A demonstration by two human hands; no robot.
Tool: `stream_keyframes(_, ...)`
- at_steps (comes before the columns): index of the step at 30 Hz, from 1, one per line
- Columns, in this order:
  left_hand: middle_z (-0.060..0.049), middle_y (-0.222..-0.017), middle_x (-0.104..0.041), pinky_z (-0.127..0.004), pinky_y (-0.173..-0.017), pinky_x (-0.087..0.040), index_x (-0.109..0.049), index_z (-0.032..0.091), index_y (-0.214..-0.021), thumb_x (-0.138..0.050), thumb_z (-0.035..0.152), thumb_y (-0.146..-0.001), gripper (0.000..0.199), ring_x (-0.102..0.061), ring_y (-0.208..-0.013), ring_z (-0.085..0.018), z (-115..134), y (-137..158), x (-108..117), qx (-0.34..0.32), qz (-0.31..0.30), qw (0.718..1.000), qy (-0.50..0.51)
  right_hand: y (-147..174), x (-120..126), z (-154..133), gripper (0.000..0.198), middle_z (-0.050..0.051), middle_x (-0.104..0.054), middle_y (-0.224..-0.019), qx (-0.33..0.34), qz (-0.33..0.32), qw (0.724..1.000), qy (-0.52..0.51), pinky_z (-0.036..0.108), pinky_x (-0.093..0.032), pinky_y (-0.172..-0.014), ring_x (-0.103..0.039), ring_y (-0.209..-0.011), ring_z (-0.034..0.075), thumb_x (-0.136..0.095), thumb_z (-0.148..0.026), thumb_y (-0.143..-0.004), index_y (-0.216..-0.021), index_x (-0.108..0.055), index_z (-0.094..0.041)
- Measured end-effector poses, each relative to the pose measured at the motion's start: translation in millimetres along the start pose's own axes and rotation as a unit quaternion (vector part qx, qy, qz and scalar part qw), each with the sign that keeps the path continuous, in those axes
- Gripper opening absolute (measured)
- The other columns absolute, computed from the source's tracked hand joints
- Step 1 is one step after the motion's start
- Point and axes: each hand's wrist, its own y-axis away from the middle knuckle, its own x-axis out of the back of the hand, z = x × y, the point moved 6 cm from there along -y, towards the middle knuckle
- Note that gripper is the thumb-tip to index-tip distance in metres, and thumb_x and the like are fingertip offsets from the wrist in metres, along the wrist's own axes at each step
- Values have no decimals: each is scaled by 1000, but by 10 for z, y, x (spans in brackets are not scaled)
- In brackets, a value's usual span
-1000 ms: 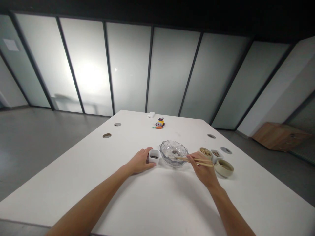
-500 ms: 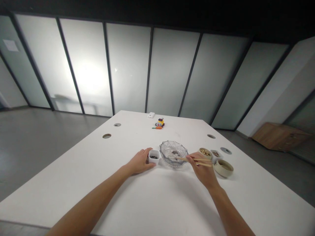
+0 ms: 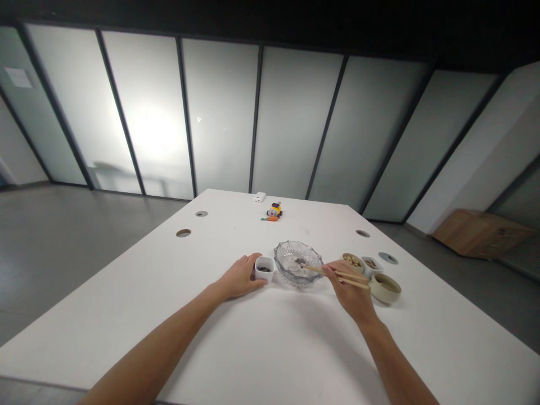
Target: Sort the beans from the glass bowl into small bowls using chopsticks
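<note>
My left hand [image 3: 240,278] wraps round the left side of a small white square cup [image 3: 265,275], which stands on the table with dark bits inside. Just right of the cup is a clear cut-glass bowl [image 3: 291,277] with a few dark pieces on its bottom. In my right hand [image 3: 348,292] I hold a pair of wooden chopsticks [image 3: 356,279]. Their tips reach over the bowl's right rim, down near the dark pieces. Whether anything is pinched between the tips is too small to tell.
Right of my right hand stand a bowl of pale nuts [image 3: 352,261], a white dish of brown pieces [image 3: 372,265] and a beige bowl [image 3: 385,291]. Farther back on the white table [image 3: 236,225] are a toy vehicle [image 3: 275,210], a toy carrot [image 3: 272,219] and a white box [image 3: 260,197].
The chopstick tips have shifted slightly left and up inside the glass bowl, closer to the dark pieces. My left hand and the white cup stay in place.
</note>
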Motion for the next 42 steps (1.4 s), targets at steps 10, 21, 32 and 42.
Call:
stream_keyframes(10,-15,-138,-75,-50,-111,-55,-59,24,-154,-80,49,-90,72,-70,-130,-40,8,-18,-19,-7,1,1000,-4,-249,76,-233,49,4,-78,-79,-29,134,990,-28,35,-56,-71,-72,-73,22,-61,-60,-114,-85,-79,-24)
stream_keyframes(21,-15,-139,-74,-51,-113,-55,-60,26,-152,-79,48,-90,68,-70,-129,-40,51,1,4,-4,-5,1000,7,-345,-244,30,63,7,-76,-78,-27,13,999,-15,38,-58,-72,-71,-73,25,-54,-78,-109,-82,-76,-26)
stream_keyframes(32,-16,-140,-73,-51,-111,-54,-56,23,-157,-80,48,-91,75,-69,-132,-40,-19,2,-7,-4,-3,1000,1,-215,-298,399,67,11,-80,-86,-50,-24,998,-3,42,-61,-78,-74,-79,27,-52,-80,-109,-85,-80,-24)
stream_keyframes(42,-17,-142,-73,-51,-113,-54,-55,23,-158,-80,49,-91,76,-68,-132,-41,-13,-1,-7,-10,-7,1000,0,-219,-241,405,67,11,-81,-86,-48,6,999,-3,42,-63,-77,-76,-80,27,-54,-81,-107,-86,-82,-24)
